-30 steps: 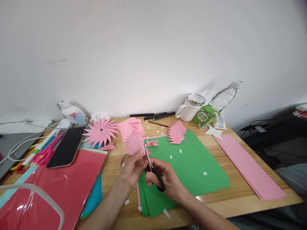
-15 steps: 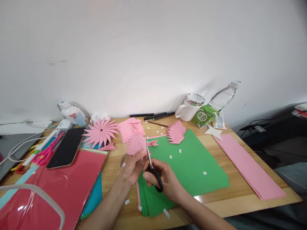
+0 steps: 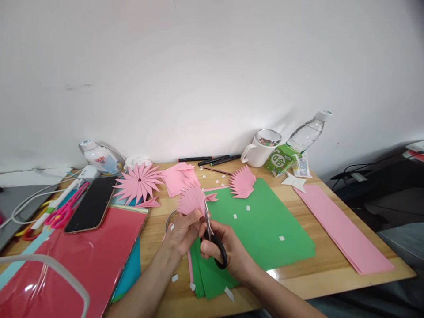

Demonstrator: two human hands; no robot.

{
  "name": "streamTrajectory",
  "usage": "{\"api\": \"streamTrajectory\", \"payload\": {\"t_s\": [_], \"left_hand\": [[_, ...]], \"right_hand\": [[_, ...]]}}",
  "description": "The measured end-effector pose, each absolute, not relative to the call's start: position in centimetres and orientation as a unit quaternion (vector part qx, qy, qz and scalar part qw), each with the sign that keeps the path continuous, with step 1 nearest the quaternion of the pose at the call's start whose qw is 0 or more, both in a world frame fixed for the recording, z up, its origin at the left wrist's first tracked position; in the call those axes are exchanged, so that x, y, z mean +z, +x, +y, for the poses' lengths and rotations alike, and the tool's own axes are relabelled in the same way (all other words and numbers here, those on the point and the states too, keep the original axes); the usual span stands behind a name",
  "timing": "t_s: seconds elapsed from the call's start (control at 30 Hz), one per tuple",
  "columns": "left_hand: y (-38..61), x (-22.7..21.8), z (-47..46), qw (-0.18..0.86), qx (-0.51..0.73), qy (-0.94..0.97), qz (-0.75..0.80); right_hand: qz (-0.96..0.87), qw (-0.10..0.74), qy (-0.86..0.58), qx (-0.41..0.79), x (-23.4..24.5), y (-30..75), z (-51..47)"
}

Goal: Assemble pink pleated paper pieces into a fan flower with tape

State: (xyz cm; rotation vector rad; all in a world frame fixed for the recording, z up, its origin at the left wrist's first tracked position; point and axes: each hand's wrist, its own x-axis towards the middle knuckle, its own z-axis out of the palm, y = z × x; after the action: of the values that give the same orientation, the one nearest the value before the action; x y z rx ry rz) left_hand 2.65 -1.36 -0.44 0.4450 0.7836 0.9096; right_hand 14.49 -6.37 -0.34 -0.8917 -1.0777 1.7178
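Note:
My left hand (image 3: 183, 230) pinches a fan of folded pink paper (image 3: 191, 201) by its lower end, above the table's middle. Black-handled scissors (image 3: 217, 251) are gripped in my right hand (image 3: 231, 249), blades pointing up along the fan's right edge. Whether the blades have paper between them I cannot tell. Beneath the hands lies a stack of green paper (image 3: 261, 234). A second pink pleated fan (image 3: 243, 182) rests at its far edge, and a small folded pink piece (image 3: 211, 197) sits just behind the scissors. Left of the fan lies a finished round pink paper flower (image 3: 141, 180).
Pink strips (image 3: 341, 229) lie on the right, near a white mug (image 3: 261, 148), a green box (image 3: 281, 160) and a water bottle (image 3: 308, 132). To the left are a phone (image 3: 91, 205), pink scissors (image 3: 66, 210) and a red sheet pack (image 3: 76, 260). Markers (image 3: 218, 160) lie by the wall.
The held fan and the scissors have shifted slightly to the right, and the blades stand a little more upright beside the fan. Both hands keep their hold.

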Motion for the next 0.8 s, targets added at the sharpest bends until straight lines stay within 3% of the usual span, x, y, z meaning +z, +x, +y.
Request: {"api": "streamTrajectory", "payload": {"t_s": [0.53, 0.8], "left_hand": [[2.3, -0.3, -1.3, 0.762, 0.458, 0.263, 0.376], [2.3, -0.3, -1.1, 0.747, 0.463, 0.284, 0.383]], "right_hand": [[-0.446, 0.422, -0.388, 0.688, -0.6, 14.3, -6.9], [-0.406, 0.398, -0.340, 0.749, -0.5, 15.4, -7.1]]}}
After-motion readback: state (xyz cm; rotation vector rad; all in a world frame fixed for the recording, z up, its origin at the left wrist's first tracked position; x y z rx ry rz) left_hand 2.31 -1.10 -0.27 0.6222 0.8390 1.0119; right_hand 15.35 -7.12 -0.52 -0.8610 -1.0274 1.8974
